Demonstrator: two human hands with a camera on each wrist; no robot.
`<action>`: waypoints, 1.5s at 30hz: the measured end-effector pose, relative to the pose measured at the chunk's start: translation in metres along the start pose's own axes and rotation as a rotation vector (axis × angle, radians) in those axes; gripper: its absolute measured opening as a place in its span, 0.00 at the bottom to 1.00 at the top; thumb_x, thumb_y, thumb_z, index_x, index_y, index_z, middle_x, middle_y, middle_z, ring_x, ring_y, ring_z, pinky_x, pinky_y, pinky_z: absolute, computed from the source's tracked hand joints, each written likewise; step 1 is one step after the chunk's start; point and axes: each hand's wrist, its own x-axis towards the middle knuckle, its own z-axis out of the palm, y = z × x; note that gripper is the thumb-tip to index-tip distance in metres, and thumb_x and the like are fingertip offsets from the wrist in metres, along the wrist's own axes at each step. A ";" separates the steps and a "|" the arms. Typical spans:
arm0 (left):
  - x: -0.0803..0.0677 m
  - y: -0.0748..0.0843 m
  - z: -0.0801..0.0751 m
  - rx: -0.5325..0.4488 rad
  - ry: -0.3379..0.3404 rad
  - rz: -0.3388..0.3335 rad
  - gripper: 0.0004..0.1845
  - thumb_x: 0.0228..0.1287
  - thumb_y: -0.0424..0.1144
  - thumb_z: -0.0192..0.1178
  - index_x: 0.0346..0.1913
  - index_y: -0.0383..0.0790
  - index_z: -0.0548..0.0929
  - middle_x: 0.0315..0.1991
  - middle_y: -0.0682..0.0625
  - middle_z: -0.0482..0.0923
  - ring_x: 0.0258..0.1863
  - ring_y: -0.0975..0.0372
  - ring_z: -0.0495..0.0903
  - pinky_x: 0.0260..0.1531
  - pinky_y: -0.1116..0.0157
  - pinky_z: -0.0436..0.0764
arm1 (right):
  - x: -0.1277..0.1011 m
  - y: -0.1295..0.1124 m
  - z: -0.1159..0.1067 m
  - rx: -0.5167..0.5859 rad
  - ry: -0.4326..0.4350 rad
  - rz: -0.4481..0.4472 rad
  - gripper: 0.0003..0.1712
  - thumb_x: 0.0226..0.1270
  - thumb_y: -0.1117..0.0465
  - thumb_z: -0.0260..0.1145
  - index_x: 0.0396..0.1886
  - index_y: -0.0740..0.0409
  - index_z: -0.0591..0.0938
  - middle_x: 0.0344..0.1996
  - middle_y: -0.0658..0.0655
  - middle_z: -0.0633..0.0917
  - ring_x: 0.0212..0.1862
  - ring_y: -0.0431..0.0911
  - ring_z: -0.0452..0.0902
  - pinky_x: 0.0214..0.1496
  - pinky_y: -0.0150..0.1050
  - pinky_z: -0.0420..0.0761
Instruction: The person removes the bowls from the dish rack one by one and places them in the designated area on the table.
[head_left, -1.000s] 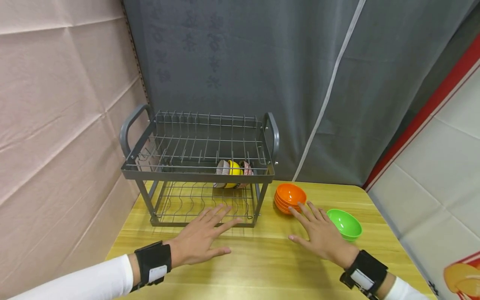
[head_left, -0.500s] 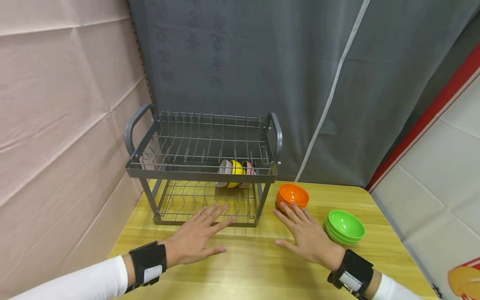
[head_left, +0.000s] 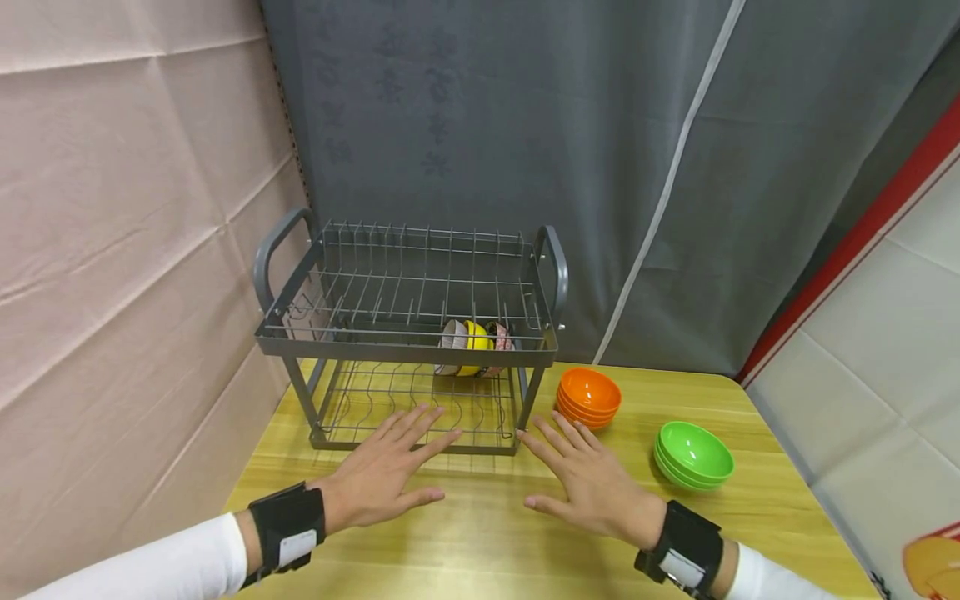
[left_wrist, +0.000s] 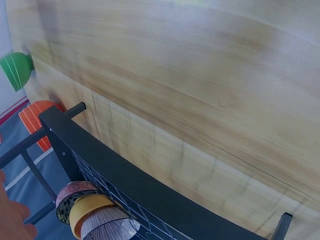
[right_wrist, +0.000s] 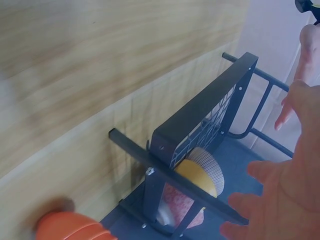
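Note:
My left hand (head_left: 382,475) hovers palm down with fingers spread, in front of a dark grey two-tier dish rack (head_left: 405,354). My right hand (head_left: 596,483), also spread and holding nothing, is near the rack's front right corner. Behind its fingertips stands a stack of orange bowls (head_left: 590,390); to its right is a stack of green bowls (head_left: 696,452). On the rack's lower tier, at the right, three bowls stand on edge side by side: a striped one (left_wrist: 107,225), a yellow one (left_wrist: 90,207) and a pink patterned one (right_wrist: 180,204). Rack wires partly hide them in the head view.
Wood-grain table (head_left: 480,542) lies under everything. A grey curtain (head_left: 487,125) hangs behind the rack. Pale pink cloth (head_left: 135,250) is at the left, and a white panel with a red border (head_left: 885,333) at the right. Black straps with small devices are on both wrists.
My right hand has moved left, away from the green bowls and clear of the orange ones. My left hand has shifted slightly left. The view has turned a little; the bowls and rack stay put.

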 end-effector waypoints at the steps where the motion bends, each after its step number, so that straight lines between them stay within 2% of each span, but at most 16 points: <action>1: 0.000 0.000 0.000 0.002 0.004 -0.002 0.41 0.71 0.73 0.39 0.82 0.63 0.50 0.83 0.45 0.45 0.82 0.47 0.49 0.77 0.40 0.58 | 0.001 -0.001 0.000 0.008 -0.001 -0.002 0.48 0.69 0.24 0.50 0.81 0.42 0.59 0.79 0.60 0.62 0.80 0.63 0.54 0.79 0.62 0.59; 6: 0.002 -0.002 -0.002 0.006 0.024 -0.010 0.41 0.71 0.73 0.40 0.81 0.61 0.53 0.83 0.44 0.46 0.81 0.45 0.50 0.77 0.40 0.58 | 0.004 -0.007 0.000 0.024 0.002 -0.027 0.48 0.69 0.23 0.49 0.81 0.42 0.60 0.80 0.59 0.62 0.79 0.64 0.55 0.78 0.63 0.61; 11: 0.002 -0.005 -0.003 0.000 0.003 -0.015 0.41 0.71 0.73 0.41 0.81 0.61 0.51 0.83 0.44 0.46 0.82 0.46 0.49 0.77 0.40 0.57 | 0.007 -0.013 0.004 0.024 -0.008 -0.065 0.48 0.69 0.22 0.47 0.81 0.40 0.59 0.80 0.57 0.60 0.79 0.63 0.56 0.78 0.63 0.61; 17: 0.003 -0.009 -0.002 0.005 0.019 -0.014 0.41 0.71 0.69 0.49 0.82 0.61 0.51 0.83 0.43 0.49 0.81 0.45 0.52 0.77 0.40 0.57 | 0.010 -0.020 0.005 0.017 0.012 -0.086 0.48 0.69 0.23 0.47 0.81 0.42 0.60 0.81 0.56 0.59 0.80 0.62 0.55 0.79 0.63 0.59; 25: 0.009 -0.016 0.004 0.045 0.052 -0.018 0.41 0.72 0.71 0.43 0.82 0.60 0.51 0.82 0.44 0.50 0.81 0.46 0.54 0.77 0.42 0.59 | 0.013 -0.026 0.004 0.016 0.005 -0.102 0.48 0.69 0.22 0.45 0.81 0.41 0.60 0.81 0.57 0.58 0.80 0.61 0.54 0.79 0.64 0.58; 28: 0.015 -0.020 0.006 0.019 0.056 -0.037 0.41 0.72 0.71 0.42 0.82 0.60 0.51 0.83 0.44 0.49 0.81 0.46 0.53 0.78 0.43 0.59 | 0.014 -0.027 0.004 0.020 -0.008 -0.104 0.48 0.69 0.22 0.44 0.81 0.42 0.60 0.81 0.57 0.58 0.81 0.61 0.54 0.79 0.64 0.58; 32: 0.025 -0.025 0.009 -0.050 0.081 -0.087 0.41 0.72 0.69 0.46 0.82 0.58 0.52 0.83 0.44 0.48 0.81 0.45 0.53 0.77 0.42 0.59 | 0.015 -0.028 0.004 0.015 -0.015 -0.111 0.48 0.69 0.22 0.44 0.81 0.41 0.58 0.81 0.57 0.58 0.81 0.61 0.54 0.79 0.64 0.59; 38: 0.043 -0.033 0.013 -0.146 0.157 -0.176 0.42 0.71 0.63 0.55 0.81 0.49 0.56 0.81 0.40 0.54 0.79 0.42 0.57 0.74 0.38 0.63 | 0.018 -0.028 0.005 0.008 -0.016 -0.121 0.48 0.69 0.22 0.44 0.81 0.41 0.58 0.81 0.56 0.58 0.81 0.59 0.52 0.79 0.62 0.59; 45: 0.066 -0.046 0.017 -0.210 0.209 -0.254 0.41 0.74 0.62 0.52 0.78 0.40 0.61 0.77 0.37 0.63 0.76 0.42 0.63 0.74 0.41 0.65 | 0.024 -0.031 0.005 0.007 -0.027 -0.140 0.48 0.70 0.22 0.43 0.82 0.40 0.56 0.81 0.57 0.57 0.82 0.59 0.51 0.80 0.59 0.59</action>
